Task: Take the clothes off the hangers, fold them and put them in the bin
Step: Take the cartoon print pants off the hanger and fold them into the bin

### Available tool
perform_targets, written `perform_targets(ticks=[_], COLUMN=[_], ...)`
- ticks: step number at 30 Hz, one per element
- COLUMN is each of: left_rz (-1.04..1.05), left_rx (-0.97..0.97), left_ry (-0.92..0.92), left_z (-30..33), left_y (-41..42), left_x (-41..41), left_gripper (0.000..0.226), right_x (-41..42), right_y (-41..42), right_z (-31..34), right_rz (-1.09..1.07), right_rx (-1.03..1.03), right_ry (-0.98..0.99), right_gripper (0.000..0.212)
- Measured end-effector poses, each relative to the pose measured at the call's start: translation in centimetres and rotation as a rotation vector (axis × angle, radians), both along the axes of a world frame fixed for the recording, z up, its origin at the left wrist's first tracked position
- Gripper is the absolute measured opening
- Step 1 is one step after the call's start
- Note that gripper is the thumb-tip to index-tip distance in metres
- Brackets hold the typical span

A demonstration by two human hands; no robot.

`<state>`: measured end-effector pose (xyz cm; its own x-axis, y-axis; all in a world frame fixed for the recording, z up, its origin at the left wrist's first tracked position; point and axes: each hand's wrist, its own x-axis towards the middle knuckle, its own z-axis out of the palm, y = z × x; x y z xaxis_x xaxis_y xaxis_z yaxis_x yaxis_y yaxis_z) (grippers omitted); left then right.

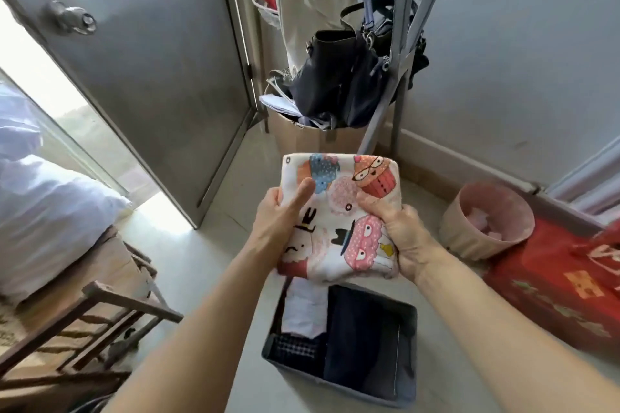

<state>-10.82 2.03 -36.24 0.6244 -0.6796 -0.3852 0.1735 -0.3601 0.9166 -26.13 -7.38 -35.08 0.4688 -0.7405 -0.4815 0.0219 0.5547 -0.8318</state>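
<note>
Folded cupcake-print garment hovering over the bin.
Left hand and right hand are both gripping its sides.

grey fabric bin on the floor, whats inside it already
The grey fabric bin holds a folded dark navy garment beside a white one. The cupcake-print cloth, gripped by both hands, hides its far edge.

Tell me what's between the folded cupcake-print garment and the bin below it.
Nothing. In the head view the folded cupcake-print garment, gripped by the left hand and right hand, hangs over the dark bin, which already holds folded clothes.
</note>
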Motion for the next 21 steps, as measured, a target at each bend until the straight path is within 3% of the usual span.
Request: perform_targets(ticks=[3, 6, 9, 11, 13, 17, 19, 21], left_rz=[-0.041, 0.052, 0.035, 0.001, 0.009, 0.357, 0.448, 0.353], left_rx=[-0.005, 0.049, 0.191, 0.232, 0.221, -0.085, -0.165, -0.172], left_ry=[0.036, -0.064, -0.259, -0.28, -0.115, 0.695, 0.87, 0.917], left_z=[-4.5, -9.3, -13.7, -16.6, -20.1, -26.9, -30.3, -32.7], left_y=[-0.7, -1.3, -1.7, -1.9, -1.4, 1.7, 3.0, 3.1], left_x=[0.5, 0.8, 0.6, 0.3, 0.2, -0.4, -2.0, -4.2], left_gripper=[0.034, 0.045, 0.054, 0.055, 0.057, 0.096, 0.099, 0.106], right_x=[1.2, 1.7, 1.5, 1.1, 0.6, -0.2, -0.3, -0.2], right_y=[-1.9, -2.5, -2.4, -2.2, -1.9, -0.6, 0.8, 2.7], right_z=[-4.2, -8.7, -14.2, -17.5, -21.3, -27.9, -30.6, -33.4], right_rz=[-0.027, -0.018, -0.045, -0.078, -0.113, -0.178, -0.199, -0.245], right_rx=[0.037, 0.08, 0.147, 0.201, 0.245, 0.405, 0.516, 0.563], right_ry=[-0.006, 0.025, 0.063, 0.072, 0.064, -0.048, -0.123, -0.177], right_gripper=[0.033, 0.034, 0.038, 0.041, 0.043, 0.06, 0.049, 0.054])
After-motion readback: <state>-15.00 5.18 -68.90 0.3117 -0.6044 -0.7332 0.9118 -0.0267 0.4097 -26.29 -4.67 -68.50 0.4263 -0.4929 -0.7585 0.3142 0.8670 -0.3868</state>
